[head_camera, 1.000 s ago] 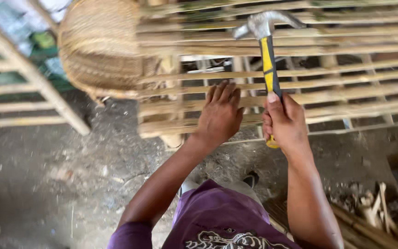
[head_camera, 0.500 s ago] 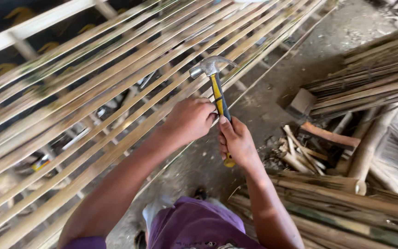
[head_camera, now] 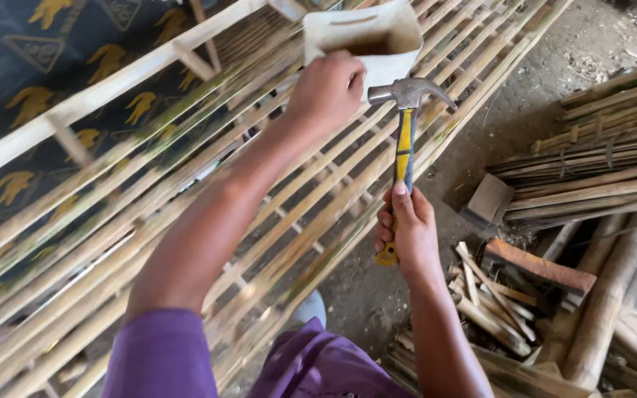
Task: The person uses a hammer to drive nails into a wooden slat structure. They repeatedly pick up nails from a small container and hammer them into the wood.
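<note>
My right hand [head_camera: 409, 233] grips the yellow-and-black handle of a claw hammer [head_camera: 405, 133], held upright with its steel head above the bamboo slat rack [head_camera: 186, 221]. My left hand [head_camera: 327, 90] stretches forward over the slats, fingers curled at the rim of a white open-topped container [head_camera: 366, 38] that stands on the rack's far part. What the fingers hold inside it is hidden. Purple sleeves cover my upper arms.
Bundled bamboo poles [head_camera: 599, 155] lie at the right on the dirt floor. A pile of short wood offcuts [head_camera: 495, 295] and a flat wooden block [head_camera: 488, 199] sit beside my right arm. A dark patterned cloth [head_camera: 31, 74] lies behind the rack at left.
My left hand left the slats near the hammer and reached forward to the white container. The view shifted, and my right hand kept its hold on the hammer.
</note>
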